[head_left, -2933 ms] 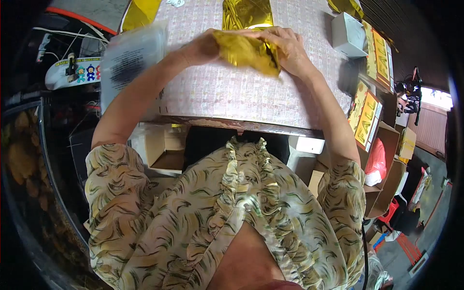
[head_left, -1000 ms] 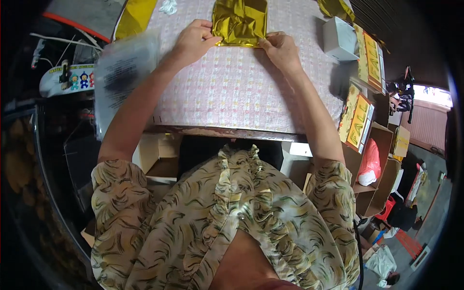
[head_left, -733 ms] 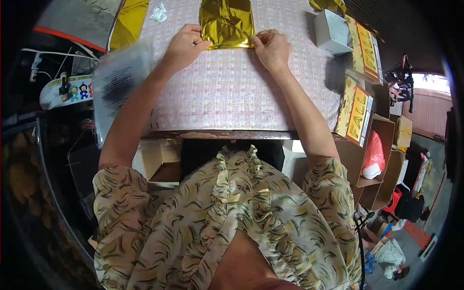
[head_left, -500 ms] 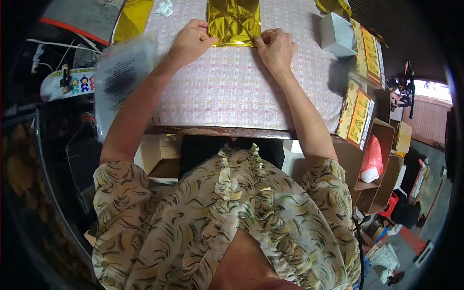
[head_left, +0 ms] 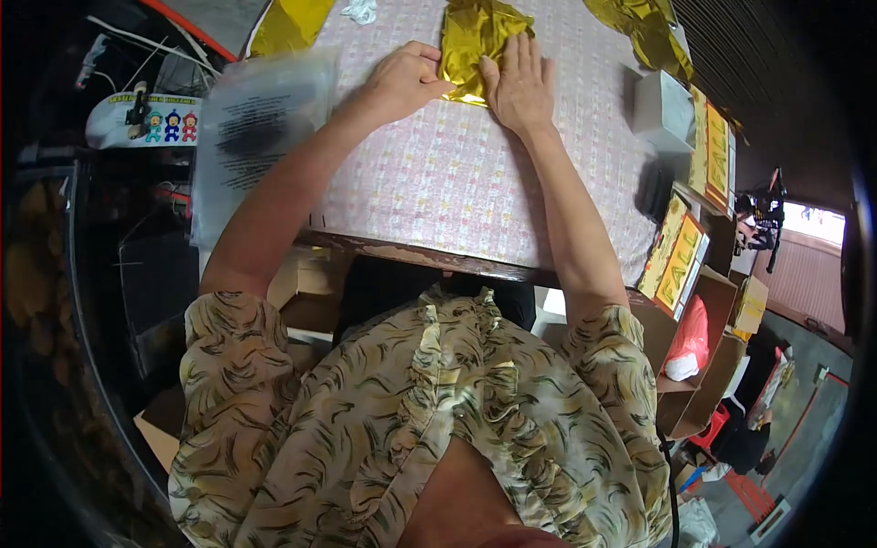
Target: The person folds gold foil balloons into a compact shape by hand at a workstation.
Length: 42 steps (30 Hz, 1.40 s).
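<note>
A shiny gold foil sheet or pouch (head_left: 468,41) lies creased on the checked cloth at the top of the view. My left hand (head_left: 411,84) pinches its lower left corner between thumb and fingers. Flat on the right side of the foil rests my right hand (head_left: 521,91), its fingers stretched away from me and its thumb out to the left. The foil's lower edge shows between the two hands.
Clear plastic bags (head_left: 260,137) with dark print lie at the table's left. More gold foil (head_left: 292,23) is at far left, and a crumpled gold piece (head_left: 644,32) at far right. A white box (head_left: 664,110) and boxes marked FALL (head_left: 678,256) line the right edge.
My right hand has let go of the foil's lower right corner and now lies flat on the foil. My left hand keeps its pinch. The whole view has shifted and tilted slightly.
</note>
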{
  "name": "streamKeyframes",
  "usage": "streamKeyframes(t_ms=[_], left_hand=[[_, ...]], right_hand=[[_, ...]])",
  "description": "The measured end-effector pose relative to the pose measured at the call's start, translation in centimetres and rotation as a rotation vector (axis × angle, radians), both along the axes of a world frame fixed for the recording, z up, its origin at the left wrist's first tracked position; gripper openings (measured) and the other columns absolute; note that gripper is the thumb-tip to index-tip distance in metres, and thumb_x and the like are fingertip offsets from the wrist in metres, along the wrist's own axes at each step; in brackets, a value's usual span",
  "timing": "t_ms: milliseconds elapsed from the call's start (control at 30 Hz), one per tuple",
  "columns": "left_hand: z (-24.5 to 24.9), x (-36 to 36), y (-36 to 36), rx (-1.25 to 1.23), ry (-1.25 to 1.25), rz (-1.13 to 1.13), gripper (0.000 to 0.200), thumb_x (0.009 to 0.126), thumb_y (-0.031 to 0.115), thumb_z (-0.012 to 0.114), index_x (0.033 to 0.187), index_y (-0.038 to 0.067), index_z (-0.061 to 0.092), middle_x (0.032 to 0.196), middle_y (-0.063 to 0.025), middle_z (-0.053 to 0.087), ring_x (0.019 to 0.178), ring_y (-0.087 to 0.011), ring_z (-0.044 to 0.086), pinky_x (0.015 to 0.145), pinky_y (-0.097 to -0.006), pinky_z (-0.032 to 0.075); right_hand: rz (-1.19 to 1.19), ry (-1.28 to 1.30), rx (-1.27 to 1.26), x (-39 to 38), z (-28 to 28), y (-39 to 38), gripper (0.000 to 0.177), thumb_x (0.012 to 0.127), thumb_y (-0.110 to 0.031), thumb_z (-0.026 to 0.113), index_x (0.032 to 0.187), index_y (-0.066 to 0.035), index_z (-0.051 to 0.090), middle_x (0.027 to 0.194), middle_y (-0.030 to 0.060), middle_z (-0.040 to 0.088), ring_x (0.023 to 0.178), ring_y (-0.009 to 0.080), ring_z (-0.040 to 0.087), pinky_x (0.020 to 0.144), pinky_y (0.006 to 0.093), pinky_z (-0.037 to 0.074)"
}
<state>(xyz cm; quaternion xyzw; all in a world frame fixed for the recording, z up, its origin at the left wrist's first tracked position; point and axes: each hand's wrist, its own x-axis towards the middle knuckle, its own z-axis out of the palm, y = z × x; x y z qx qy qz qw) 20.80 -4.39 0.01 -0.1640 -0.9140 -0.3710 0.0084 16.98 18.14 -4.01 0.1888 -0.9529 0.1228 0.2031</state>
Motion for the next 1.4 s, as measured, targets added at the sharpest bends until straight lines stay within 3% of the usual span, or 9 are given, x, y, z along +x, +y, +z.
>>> streamKeyframes(t_ms=[333,433,500,600,1000,1133,1200,1233,1400], left_hand=[[0.7,0.8,-0.5,0.017,0.065,-0.012,0.028,0.082,0.021,0.085,0.098,0.000,0.076,0.135,-0.0143,0.062,0.117,-0.0297,0.065,0.094,-0.0332,0.053],[1.2,-0.3,0.8,-0.020,0.380,-0.021,0.046,0.093,0.025,0.075,0.132,0.005,0.063,0.150,-0.0155,0.052,0.137,-0.0311,0.052,0.111,-0.0412,0.043],[0.6,-1.6,1.6,-0.523,0.649,-0.108,0.055,0.103,0.035,0.057,0.150,0.009,0.048,0.160,-0.0137,0.042,0.148,-0.0276,0.040,0.120,-0.0563,0.026],[-0.8,-2.4,2.0,-0.578,0.434,-0.127,0.061,0.109,0.044,0.039,0.157,0.007,0.039,0.166,-0.0121,0.034,0.154,-0.0243,0.029,0.123,-0.0612,0.011],[-1.2,-2.4,1.4,-0.668,0.232,-0.144,0.094,0.098,0.074,0.038,0.164,0.009,0.022,0.173,-0.0069,0.017,0.160,-0.0202,0.012,0.125,-0.0615,0.007],[-1.5,-2.2,1.5,-0.656,0.227,-0.136,0.092,0.099,0.070,0.045,0.165,0.012,0.020,0.173,-0.0083,0.015,0.159,-0.0226,0.014,0.125,-0.0622,0.007],[-1.6,-2.4,1.4,-0.684,0.253,-0.151,0.092,0.099,0.070,0.045,0.165,0.012,0.019,0.173,-0.0075,0.015,0.159,-0.0222,0.013,0.126,-0.0616,0.007],[-1.2,-2.4,1.5,-0.681,0.260,-0.157,0.092,0.099,0.070,0.045,0.165,0.012,0.019,0.173,-0.0075,0.015,0.159,-0.0222,0.013,0.126,-0.0616,0.007],[-0.9,-2.4,1.6,-0.703,0.219,-0.149,0.095,0.096,0.074,0.046,0.165,0.013,0.021,0.172,-0.0074,0.017,0.159,-0.0219,0.014,0.126,-0.0611,0.008]], right_hand=[[-0.104,-0.121,0.087,0.7,0.9,-0.4,0.073,0.108,-0.055,0.028,0.161,-0.005,0.030,0.168,0.0189,0.027,0.157,0.0348,0.019,0.126,0.0541,0.011],[-0.105,-0.106,0.103,0.6,0.7,-0.4,0.069,0.109,-0.053,0.027,0.162,-0.009,0.030,0.168,0.0184,0.027,0.157,0.0358,0.019,0.126,0.0558,0.011],[-0.099,-0.077,0.083,0.6,0.4,-0.4,0.069,0.108,-0.053,0.030,0.161,-0.008,0.032,0.166,0.0196,0.030,0.155,0.0373,0.023,0.124,0.0570,0.015],[-0.089,-0.036,0.058,0.5,0.2,-0.4,0.069,0.108,-0.053,0.032,0.160,-0.008,0.033,0.165,0.0204,0.032,0.153,0.0387,0.027,0.123,0.0582,0.018],[-0.072,-0.176,-0.013,-0.5,1.2,1.4,0.062,0.108,-0.048,0.036,0.159,-0.012,0.038,0.164,0.0177,0.035,0.153,0.0335,0.029,0.123,0.0602,0.017],[0.067,-0.489,-0.544,-2.0,3.7,3.7,0.050,0.108,-0.043,0.041,0.151,-0.019,0.046,0.158,0.0165,0.043,0.143,0.0390,0.042,0.123,0.0578,0.019],[0.057,0.046,-0.389,-1.4,4.7,2.2,0.052,0.105,-0.033,0.050,0.144,0.003,0.053,0.146,0.0261,0.055,0.134,0.0429,0.054,0.112,0.0550,0.041],[0.114,-0.040,-0.400,-0.7,4.5,0.7,0.050,0.107,-0.044,0.041,0.151,-0.020,0.047,0.158,0.0182,0.042,0.145,0.0387,0.040,0.123,0.0563,0.021],[0.015,-0.127,-0.045,-1.7,0.6,-1.0,0.072,0.108,-0.053,0.031,0.158,-0.002,0.032,0.166,0.0199,0.030,0.155,0.0344,0.024,0.125,0.0518,0.017]])
